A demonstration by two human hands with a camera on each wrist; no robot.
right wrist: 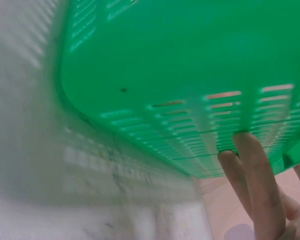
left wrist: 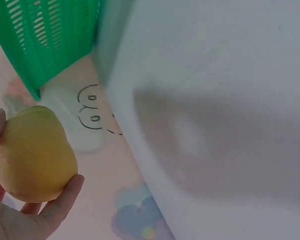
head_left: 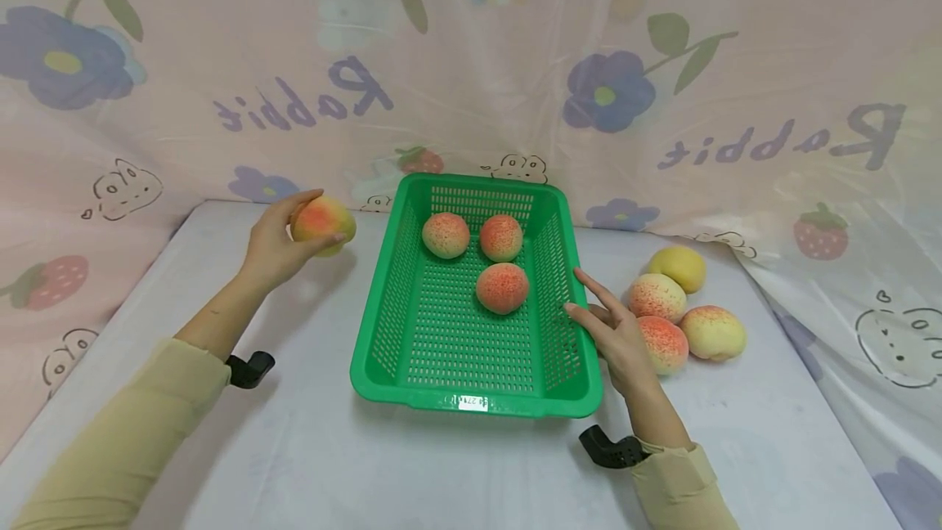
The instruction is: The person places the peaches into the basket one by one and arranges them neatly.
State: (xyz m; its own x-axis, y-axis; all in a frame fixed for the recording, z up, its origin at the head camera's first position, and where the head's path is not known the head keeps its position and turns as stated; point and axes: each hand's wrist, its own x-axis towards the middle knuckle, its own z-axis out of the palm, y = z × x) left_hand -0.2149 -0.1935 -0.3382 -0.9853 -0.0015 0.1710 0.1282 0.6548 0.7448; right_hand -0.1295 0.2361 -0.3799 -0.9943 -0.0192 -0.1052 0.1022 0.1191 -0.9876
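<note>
My left hand holds a yellow peach with a red blush between thumb and fingers, above the table left of the basket. In the left wrist view that peach shows its plain yellow side. A green plastic basket with slotted walls stands in the middle. Inside it lie three speckled peaches, a paler one at the back left, a redder one beside it and another in front. My right hand grips the basket's right rim, with fingers against the outer wall.
Right of the basket several fruits lie close together: a yellow one, a pale speckled peach, a red speckled peach and a yellowish one. The white table meets a printed cloth behind and at its sides.
</note>
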